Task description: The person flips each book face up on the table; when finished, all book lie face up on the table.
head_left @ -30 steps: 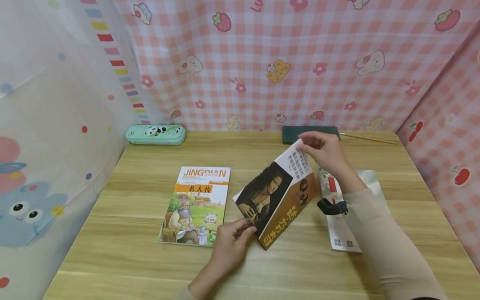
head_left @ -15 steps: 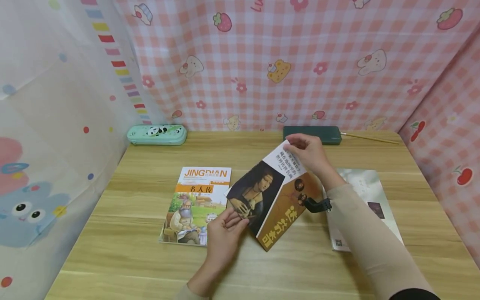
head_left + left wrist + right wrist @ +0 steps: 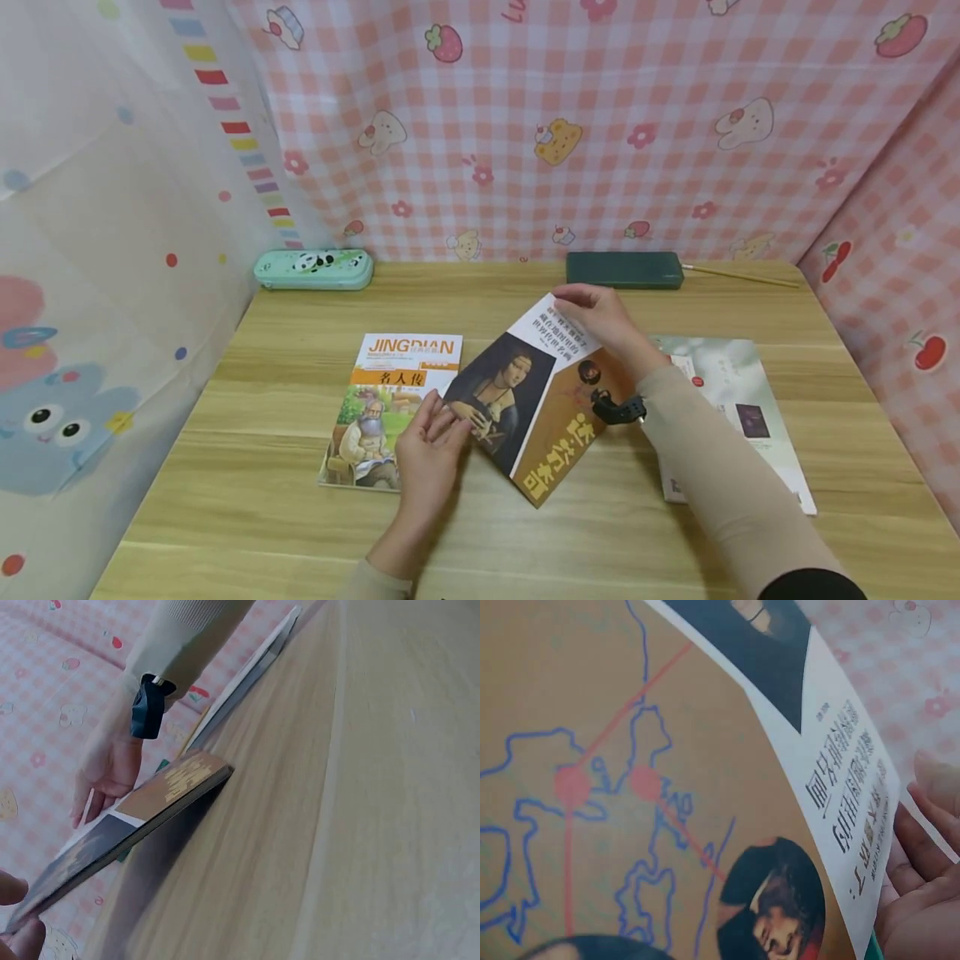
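Observation:
A paperback with a dark portrait and a brown cover (image 3: pixel 525 400) is held tilted over the wooden table (image 3: pixel 525 533), its near edge close to the wood. My left hand (image 3: pixel 442 421) pinches its near left corner; the left wrist view shows those fingertips (image 3: pixel 15 922) on both sides of the book (image 3: pixel 142 802). My right hand (image 3: pixel 581 304) grips the far white corner, fingers curled at the cover's edge (image 3: pixel 930 885). The cover (image 3: pixel 705 787) fills the right wrist view. A "JINGDIAN" book (image 3: pixel 390 400) lies flat just left, under my left hand.
A pale book (image 3: pixel 738 400) lies flat to the right, partly under my right sleeve. A mint panda pencil case (image 3: pixel 313 268), a dark green case (image 3: pixel 624 270) and a thin stick (image 3: pixel 742 276) lie along the back edge. Patterned cloth walls surround the table.
Both hands have carried the portrait book leftward and lowered it flatter, toward the JINGDIAN book. More of the pale book on the right now shows.

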Action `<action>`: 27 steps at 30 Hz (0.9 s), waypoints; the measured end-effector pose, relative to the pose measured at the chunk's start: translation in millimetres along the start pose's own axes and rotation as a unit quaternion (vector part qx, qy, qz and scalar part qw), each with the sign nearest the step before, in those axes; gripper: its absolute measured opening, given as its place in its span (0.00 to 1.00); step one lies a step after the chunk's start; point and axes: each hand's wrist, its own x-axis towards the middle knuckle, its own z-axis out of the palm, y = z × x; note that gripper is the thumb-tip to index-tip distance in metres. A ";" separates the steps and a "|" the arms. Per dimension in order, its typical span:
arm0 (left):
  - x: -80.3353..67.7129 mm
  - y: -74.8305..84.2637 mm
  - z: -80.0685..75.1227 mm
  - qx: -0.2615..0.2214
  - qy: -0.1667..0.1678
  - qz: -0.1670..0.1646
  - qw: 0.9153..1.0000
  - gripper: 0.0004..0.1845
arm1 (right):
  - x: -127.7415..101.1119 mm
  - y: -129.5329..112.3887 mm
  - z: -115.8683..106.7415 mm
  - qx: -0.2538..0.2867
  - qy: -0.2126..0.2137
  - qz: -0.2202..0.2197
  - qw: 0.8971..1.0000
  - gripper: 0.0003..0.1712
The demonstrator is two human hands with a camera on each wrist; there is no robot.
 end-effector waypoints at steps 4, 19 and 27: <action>3.1 -2.8 -1.7 0.005 -0.001 -0.016 1.000 0.35 | 1.1 5.2 3.0 0.006 -0.020 0.006 1.000 0.18; 11.9 -10.6 -11.8 0.235 -0.032 0.074 0.969 0.29 | 5.1 29.8 8.7 -0.049 -0.049 0.000 0.998 0.19; 17.5 -8.9 -13.9 0.252 -0.039 0.115 0.960 0.25 | -0.6 32.0 3.3 -0.115 -0.030 -0.021 0.993 0.18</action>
